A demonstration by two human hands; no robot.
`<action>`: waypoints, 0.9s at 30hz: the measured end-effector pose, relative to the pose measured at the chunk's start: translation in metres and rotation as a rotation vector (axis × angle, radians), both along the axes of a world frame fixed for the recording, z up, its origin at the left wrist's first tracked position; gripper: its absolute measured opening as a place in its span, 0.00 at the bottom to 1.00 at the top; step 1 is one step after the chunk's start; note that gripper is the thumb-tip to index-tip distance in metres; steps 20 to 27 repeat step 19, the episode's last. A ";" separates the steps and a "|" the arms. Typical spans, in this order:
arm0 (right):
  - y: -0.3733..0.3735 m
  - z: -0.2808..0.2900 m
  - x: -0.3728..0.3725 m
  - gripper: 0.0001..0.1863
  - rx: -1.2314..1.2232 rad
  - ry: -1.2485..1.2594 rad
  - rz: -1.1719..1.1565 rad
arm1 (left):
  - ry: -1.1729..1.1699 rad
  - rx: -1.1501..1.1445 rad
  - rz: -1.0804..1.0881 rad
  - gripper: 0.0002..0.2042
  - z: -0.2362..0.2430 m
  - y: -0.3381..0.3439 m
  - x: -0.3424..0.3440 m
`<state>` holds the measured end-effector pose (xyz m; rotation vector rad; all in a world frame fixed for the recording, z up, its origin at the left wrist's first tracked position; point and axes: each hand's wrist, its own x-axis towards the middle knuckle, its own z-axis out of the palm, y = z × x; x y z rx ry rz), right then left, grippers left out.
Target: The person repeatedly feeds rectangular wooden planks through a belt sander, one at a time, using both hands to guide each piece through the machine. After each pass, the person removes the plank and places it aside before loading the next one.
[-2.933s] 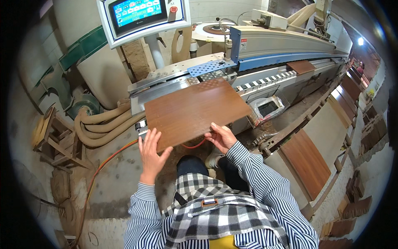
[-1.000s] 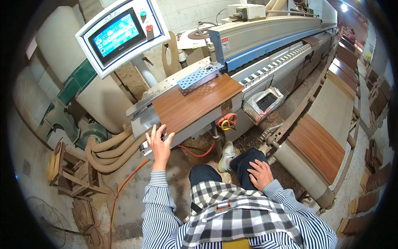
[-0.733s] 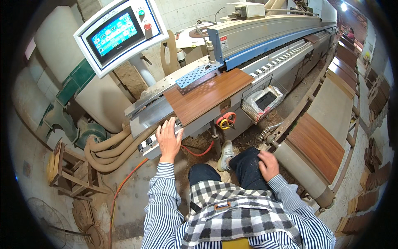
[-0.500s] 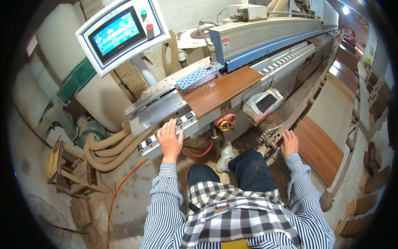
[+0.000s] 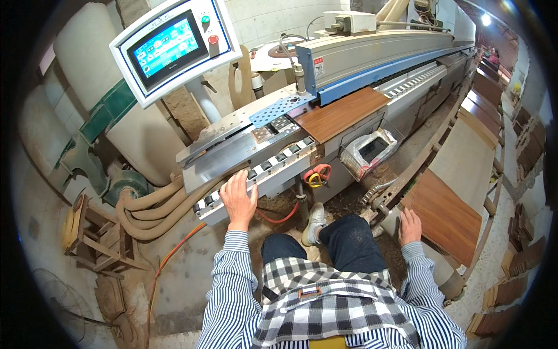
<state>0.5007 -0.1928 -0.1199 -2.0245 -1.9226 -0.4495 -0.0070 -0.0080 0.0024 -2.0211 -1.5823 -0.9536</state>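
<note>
My left hand (image 5: 238, 196) rests with its fingers stretched out on the near end of a white rail with black rollers (image 5: 267, 165), along the machine's front. Nothing is in it. A brown wood-grain panel (image 5: 344, 113) lies flat on the machine bed, partly under the long beam and well beyond my left hand. On my right, my right hand (image 5: 410, 225) is open, fingers up, beside the left edge of another brown panel (image 5: 444, 218). Whether it touches that edge I cannot tell. This panel lies on a pale board (image 5: 464, 168) on a roller conveyor.
A control screen (image 5: 168, 51) stands at the upper left. Red- and yellow-handled scissors (image 5: 317, 175) hang at the machine's front, by a wire basket (image 5: 372, 148). Thick hoses (image 5: 152, 212) and a wooden stool (image 5: 99, 235) are on the left. Panel stacks (image 5: 511, 291) line the right.
The panel on the machine has slid away toward the upper right, uncovering more rollers and bed. My right hand has shifted a little toward me. My left hand stays in place.
</note>
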 end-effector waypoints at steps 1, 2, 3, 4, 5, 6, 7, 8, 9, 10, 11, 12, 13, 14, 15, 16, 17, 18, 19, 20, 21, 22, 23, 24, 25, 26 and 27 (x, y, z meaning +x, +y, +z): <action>-0.011 0.012 -0.012 0.26 0.036 0.082 0.019 | -0.003 0.001 -0.002 0.25 0.000 0.000 0.000; -0.021 0.022 -0.023 0.25 0.072 0.165 0.040 | -0.005 0.002 -0.002 0.25 0.000 0.000 -0.001; -0.029 0.024 -0.028 0.23 0.109 0.247 0.061 | -0.006 0.004 -0.002 0.25 0.000 -0.001 -0.001; -0.040 0.016 -0.026 0.22 0.101 0.342 -0.018 | -0.007 -0.001 -0.007 0.25 0.000 0.000 0.001; -0.051 0.000 -0.022 0.20 0.094 0.439 -0.094 | -0.005 -0.004 -0.008 0.25 0.001 0.001 0.002; -0.064 -0.024 -0.011 0.19 0.088 0.534 -0.172 | -0.005 -0.007 -0.011 0.25 0.001 0.002 0.003; -0.074 -0.082 0.019 0.20 0.218 0.953 -0.335 | -0.010 -0.008 -0.031 0.25 0.001 0.007 0.008; -0.074 -0.067 0.025 0.21 0.192 1.421 -0.475 | -0.007 -0.005 -0.017 0.25 0.000 0.004 0.004; -0.077 -0.049 0.034 0.23 0.147 1.886 -0.619 | -0.004 -0.002 -0.003 0.25 -0.001 0.001 0.000; -0.080 -0.033 0.036 0.23 0.345 2.016 -0.673 | -0.004 -0.003 0.000 0.25 0.000 0.000 0.000; -0.082 -0.024 0.037 0.24 0.552 2.136 -0.722 | -0.004 -0.003 0.005 0.25 0.000 -0.001 -0.001; -0.078 -0.031 0.051 0.20 0.697 2.166 -0.753 | -0.003 -0.004 0.010 0.25 0.000 -0.003 -0.002; -0.081 -0.043 0.064 0.20 0.694 2.152 -0.731 | -0.005 -0.007 0.003 0.25 0.001 -0.001 0.000; -0.085 -0.056 0.072 0.21 0.689 2.138 -0.708 | -0.006 -0.009 -0.002 0.25 0.001 0.000 0.001; -0.087 -0.067 0.079 0.22 0.676 2.124 -0.680 | -0.009 -0.010 0.000 0.25 0.001 0.000 0.001; -0.087 -0.071 0.079 0.19 0.667 2.194 -0.683 | -0.011 -0.013 -0.003 0.25 0.000 0.001 0.002; -0.090 -0.077 0.079 0.17 0.591 2.282 -0.599 | -0.013 -0.017 -0.005 0.25 0.000 0.001 0.002; -0.093 -0.085 0.077 0.17 0.524 2.291 -0.529 | -0.015 -0.020 -0.007 0.25 0.001 0.002 0.003; -0.094 -0.089 0.067 0.16 0.455 2.297 -0.462 | -0.019 -0.021 -0.004 0.25 -0.001 0.002 0.004; -0.094 -0.089 0.067 0.16 0.455 2.297 -0.462 | -0.019 -0.021 -0.004 0.25 -0.001 0.002 0.004; -0.094 -0.089 0.067 0.16 0.455 2.297 -0.462 | -0.019 -0.021 -0.004 0.25 -0.001 0.002 0.004; -0.094 -0.089 0.067 0.16 0.455 2.297 -0.462 | -0.019 -0.021 -0.004 0.25 -0.001 0.002 0.004; -0.094 -0.089 0.067 0.16 0.455 2.297 -0.462 | -0.019 -0.021 -0.004 0.25 -0.001 0.002 0.004; -0.094 -0.089 0.067 0.16 0.455 2.297 -0.462 | -0.019 -0.021 -0.004 0.25 -0.001 0.002 0.004; -0.094 -0.089 0.067 0.16 0.455 2.297 -0.462 | -0.019 -0.021 -0.004 0.25 -0.001 0.002 0.004; -0.094 -0.089 0.067 0.16 0.455 2.297 -0.462 | -0.019 -0.021 -0.004 0.25 -0.001 0.002 0.004; -0.094 -0.089 0.067 0.16 0.455 2.297 -0.462 | -0.019 -0.021 -0.004 0.25 -0.001 0.002 0.004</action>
